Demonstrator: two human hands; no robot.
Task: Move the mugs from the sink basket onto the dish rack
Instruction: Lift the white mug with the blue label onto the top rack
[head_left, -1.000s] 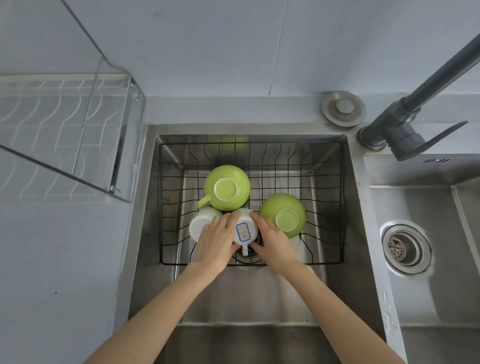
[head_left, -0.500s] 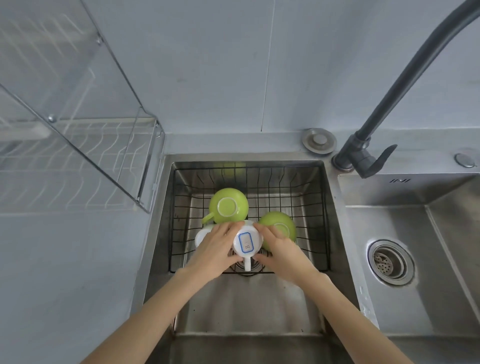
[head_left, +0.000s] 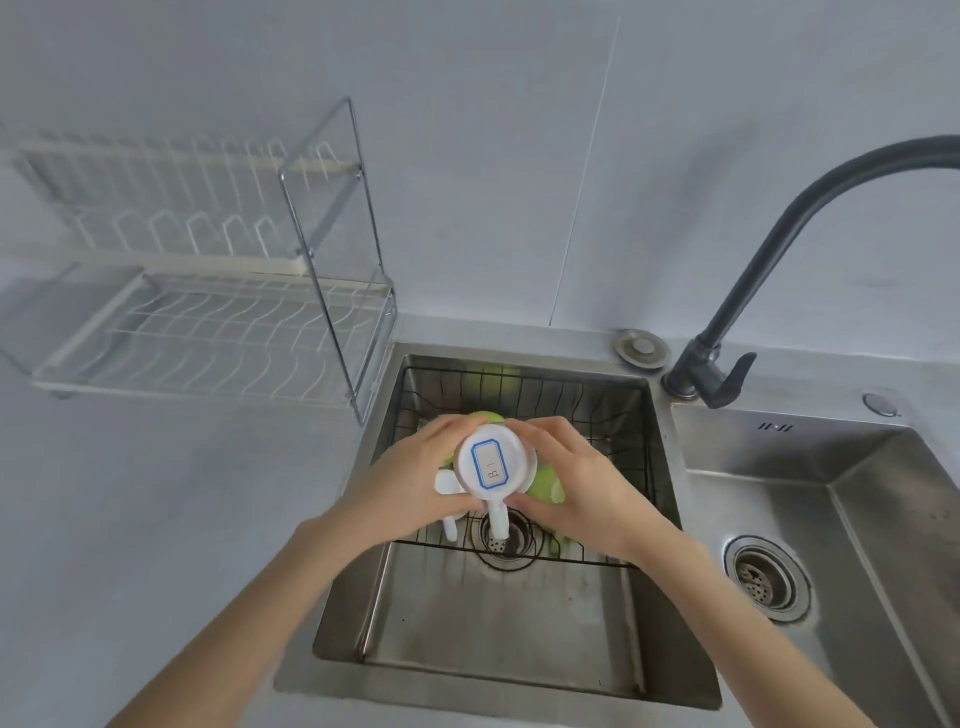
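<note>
You are holding a white mug (head_left: 496, 464) upside down with both hands. Your left hand (head_left: 410, 486) is wrapping around its left side, and your right hand (head_left: 574, 480) is wrapping around its right side, so both hands are closed on the mug. The mug's flat bottom is facing up at you, and a sticker (head_left: 489, 463) with a blue border is sitting on it. The mug's handle (head_left: 497, 521) is pointing down toward you.

You are holding the mug above the black wire sink basket (head_left: 631, 441), which is sitting inside the left sink (head_left: 498, 639). Under your hands, green mugs (head_left: 546, 486) are peeking out in the basket, and another white mug (head_left: 447, 483) is showing just beside your left hand. Your hands are hiding most of them.

The dish rack (head_left: 208, 306) is standing on the table (head_left: 145, 499), to the left of the sink, well apart from the mug. A dark tap (head_left: 748, 280) is curving over the right side, and a second sink (head_left: 831, 519) is sitting to the right.
</note>
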